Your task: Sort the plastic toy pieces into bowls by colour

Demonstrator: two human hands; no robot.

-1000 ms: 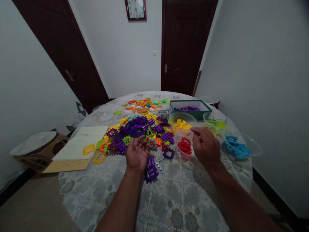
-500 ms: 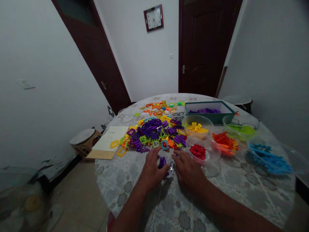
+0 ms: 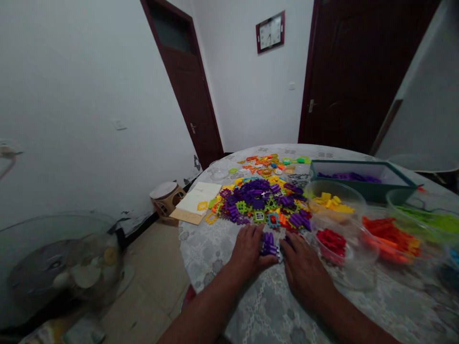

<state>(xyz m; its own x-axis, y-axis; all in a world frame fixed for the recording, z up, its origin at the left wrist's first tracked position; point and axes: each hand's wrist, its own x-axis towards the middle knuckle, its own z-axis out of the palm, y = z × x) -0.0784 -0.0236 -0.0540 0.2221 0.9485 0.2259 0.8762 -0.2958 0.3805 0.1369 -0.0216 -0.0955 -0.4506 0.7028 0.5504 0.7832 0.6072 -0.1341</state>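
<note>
Two flat sheets, one white (image 3: 201, 193) and one tan, lay at the left of the table, a yellow frame piece (image 3: 202, 206) on the white one. Next came a large mixed pile (image 3: 256, 203), purple among green, yellow and orange; with that much unsorted, the work looked well short of finished, though several colours were already set apart. In front of the pile, the left hand (image 3: 246, 251) had its fingers together and thumb apart, a few purple pieces (image 3: 268, 242) lying between; whether it pinched them, I could not tell. The right hand (image 3: 303, 263) rested just beside them, fingers bent and close together, its grip unclear. Rightward, clear bowls held yellow pieces (image 3: 332, 203), red pieces (image 3: 332, 241), orange pieces (image 3: 389, 234) and green pieces (image 3: 435, 220); behind the yellow, a teal-edged box (image 3: 380, 191) held more purple. Blue pieces (image 3: 454, 258) showed at the right edge.
</note>
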